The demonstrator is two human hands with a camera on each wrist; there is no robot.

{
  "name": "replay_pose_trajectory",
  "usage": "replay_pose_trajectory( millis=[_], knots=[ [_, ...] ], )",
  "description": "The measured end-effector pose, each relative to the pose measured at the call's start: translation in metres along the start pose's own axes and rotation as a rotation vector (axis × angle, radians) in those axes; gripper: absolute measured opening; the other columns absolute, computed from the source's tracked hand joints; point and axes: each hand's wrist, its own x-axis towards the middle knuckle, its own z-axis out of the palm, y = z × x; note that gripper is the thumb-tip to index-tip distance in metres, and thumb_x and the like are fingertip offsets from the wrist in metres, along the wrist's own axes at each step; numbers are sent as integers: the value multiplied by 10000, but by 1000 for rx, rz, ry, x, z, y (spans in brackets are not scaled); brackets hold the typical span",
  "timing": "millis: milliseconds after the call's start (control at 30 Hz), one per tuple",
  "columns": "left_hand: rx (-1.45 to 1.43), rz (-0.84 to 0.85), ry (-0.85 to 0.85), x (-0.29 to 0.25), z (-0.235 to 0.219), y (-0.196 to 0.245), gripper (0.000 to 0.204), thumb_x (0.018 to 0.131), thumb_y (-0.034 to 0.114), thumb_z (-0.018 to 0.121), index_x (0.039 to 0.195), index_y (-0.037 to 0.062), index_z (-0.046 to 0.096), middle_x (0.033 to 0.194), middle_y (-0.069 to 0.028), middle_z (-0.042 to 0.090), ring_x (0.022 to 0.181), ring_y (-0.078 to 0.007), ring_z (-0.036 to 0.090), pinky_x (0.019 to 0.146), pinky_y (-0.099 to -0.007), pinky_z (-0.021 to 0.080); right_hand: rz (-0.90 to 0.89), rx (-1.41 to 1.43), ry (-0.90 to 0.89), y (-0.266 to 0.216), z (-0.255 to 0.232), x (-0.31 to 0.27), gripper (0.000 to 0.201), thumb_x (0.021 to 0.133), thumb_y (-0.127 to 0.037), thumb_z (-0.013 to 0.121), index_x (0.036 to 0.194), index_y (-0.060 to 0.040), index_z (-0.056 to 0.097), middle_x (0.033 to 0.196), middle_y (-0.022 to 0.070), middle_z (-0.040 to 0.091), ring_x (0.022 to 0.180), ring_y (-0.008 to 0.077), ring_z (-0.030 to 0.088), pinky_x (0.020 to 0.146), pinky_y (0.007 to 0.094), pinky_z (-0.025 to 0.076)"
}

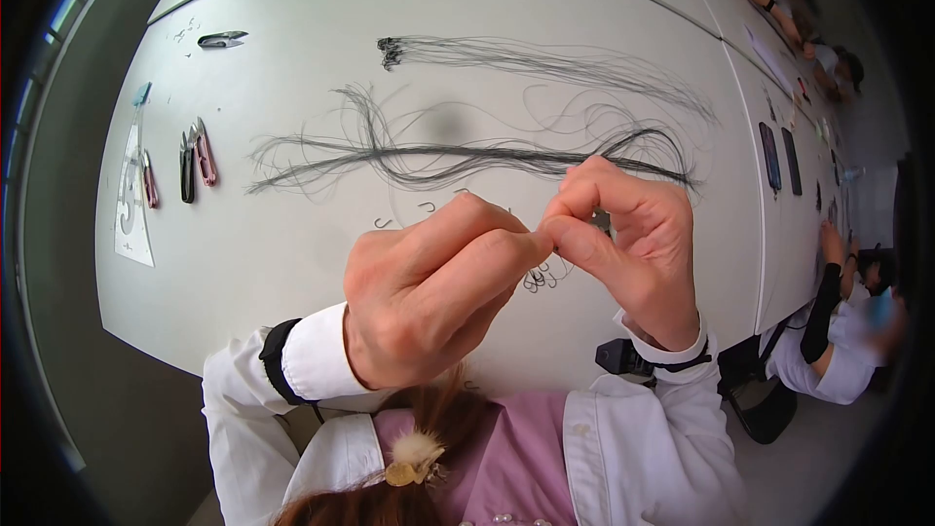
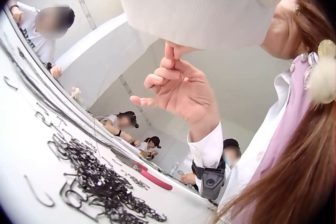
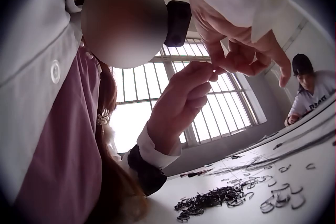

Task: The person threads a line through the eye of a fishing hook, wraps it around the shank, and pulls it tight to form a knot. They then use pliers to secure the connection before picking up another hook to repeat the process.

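Above the table, my left hand and right hand meet fingertip to fingertip. Each pinches a fine line at the meeting point; I cannot tell whether a hook is held there too. The right hand's other fingers are loosely bent. In the left wrist view, a white cuff covers most of the left hand. Under the hands lies a pile of small dark fish hooks, with loose hooks around it. Behind them stretches a long bundle of dark line.
A second bundle of strands lies farther back. On the left are black snips, pink snips, another snips and a clear set square. A pink-handled tool lies beside the hooks. Other people sit at the right.
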Motion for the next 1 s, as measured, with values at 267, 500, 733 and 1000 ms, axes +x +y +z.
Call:
replay_pose_trajectory(
  millis=[267, 500, 733, 1000],
  knots=[
    [-362, -285, -64, 0, 2, -5, 146, 774, -103, 588, 854, -1, 520, 804, -52, 567, 527, -41, 408, 463, -186, 317, 132, 47, -173, 8, -4, 6, 89, 799, -65, 640, 839, 12, 619, 752, 53, 623, 707, 141, 541, 677, 263, 424],
    [-352, -326, -27, 0, 1, -5, 130, 798, -93, 579, 850, 0, 505, 835, -47, 558, 526, -15, 377, 457, -176, 294, -220, -285, 67, -6, -9, 5, 112, 736, -98, 719, 801, -42, 647, 761, 23, 621, 749, 171, 546, 700, 284, 408],
    [-344, -342, -54, 2, 0, -3, 119, 806, -74, 588, 866, -4, 514, 829, -32, 557, 523, -12, 373, 456, -176, 294, -234, -366, 103, -7, -2, 3, 117, 661, -37, 725, 740, -82, 651, 737, 11, 601, 751, 190, 526, 657, 288, 415],
    [-670, -615, -164, 5, -6, -4, 159, 802, -17, 648, 910, -5, 532, 896, -1, 531, 532, 12, 361, 468, -159, 283, -378, -652, 183, -8, 1, 0, 147, 591, -37, 731, 690, -51, 624, 707, 44, 553, 708, 228, 468, 715, 358, 398]
  ],
)
